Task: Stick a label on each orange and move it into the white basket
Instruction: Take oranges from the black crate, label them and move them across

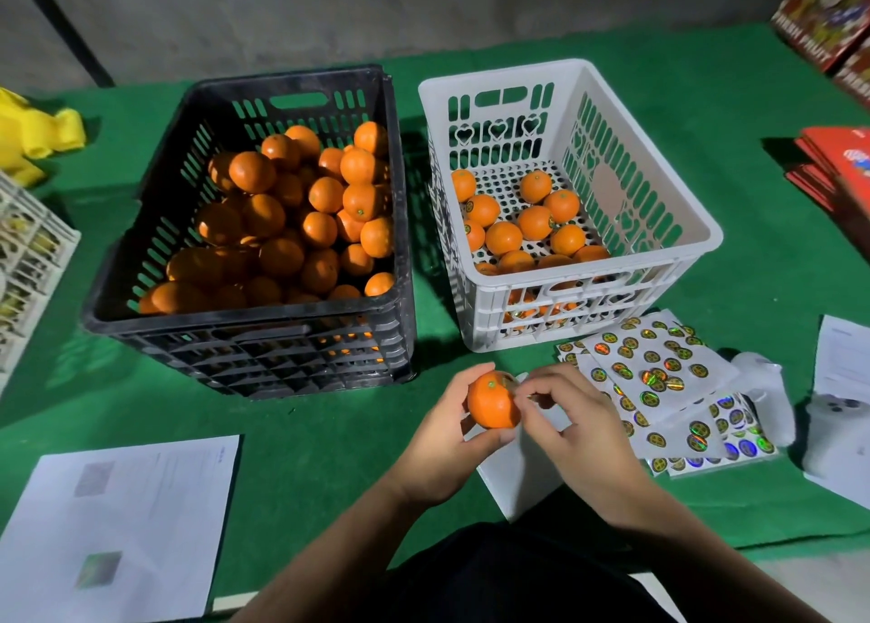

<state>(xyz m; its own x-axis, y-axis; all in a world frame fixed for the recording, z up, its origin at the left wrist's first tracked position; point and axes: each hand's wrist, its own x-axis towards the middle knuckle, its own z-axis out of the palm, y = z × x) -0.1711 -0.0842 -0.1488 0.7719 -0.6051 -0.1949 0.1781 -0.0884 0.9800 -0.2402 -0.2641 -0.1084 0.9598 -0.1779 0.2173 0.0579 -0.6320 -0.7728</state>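
Note:
My left hand [449, 427] grips an orange [492, 401] just above the green table, in front of the two crates. My right hand [572, 422] has its fingers curled against the orange's right side, pinching at a shiny round label there. The black crate [141, 246] on the left is heaped with several oranges [301, 217]. The white basket [696, 227] on the right holds several labelled oranges [527, 227] on its floor. Sheets of holographic labels [659, 373] lie to the right of my hands.
A printed paper sheet [117, 523] lies at the front left. White plastic items [772, 401] and another paper [842, 368] sit at the right. Red boxes [838, 161] stand at the far right, with a yellow object [33, 133] and a white rack [28, 255] at the left.

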